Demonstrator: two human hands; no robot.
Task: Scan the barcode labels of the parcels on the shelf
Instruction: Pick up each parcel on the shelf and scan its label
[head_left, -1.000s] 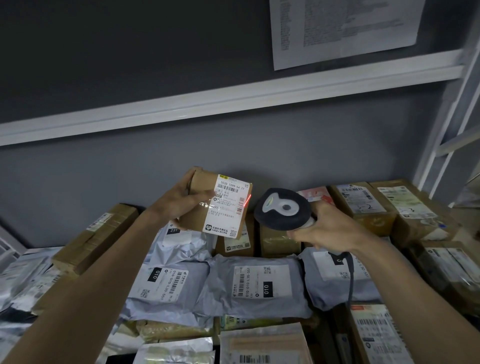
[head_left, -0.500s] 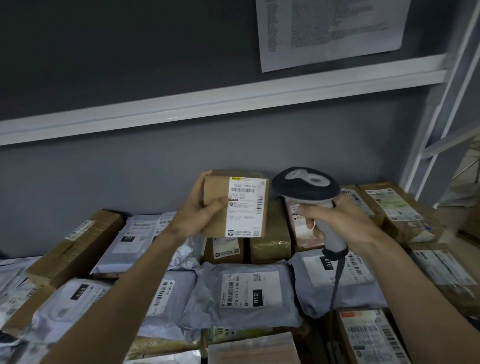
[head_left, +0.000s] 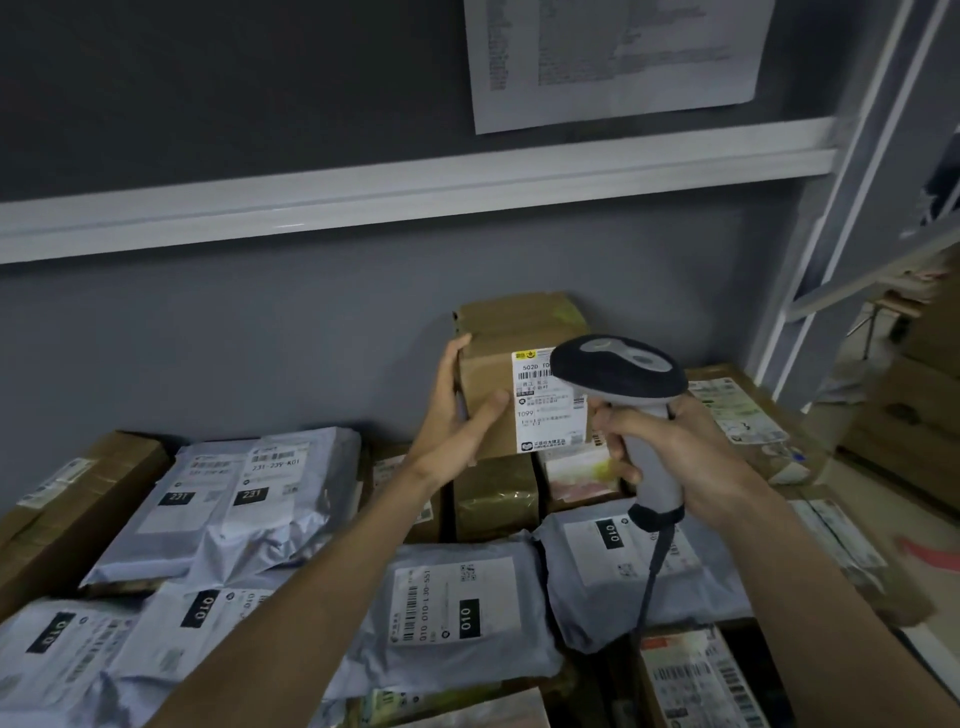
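Left hand (head_left: 457, 421) is gripping a brown cardboard box (head_left: 498, 395) with white barcode label (head_left: 545, 410) facing out; right hand (head_left: 675, 457) is clenching the scanner (head_left: 621, 366) handle, head overlapping the label.

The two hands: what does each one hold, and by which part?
The left hand holds a brown box by its left side, thumb on the front face. The right hand holds a scanner by its handle.
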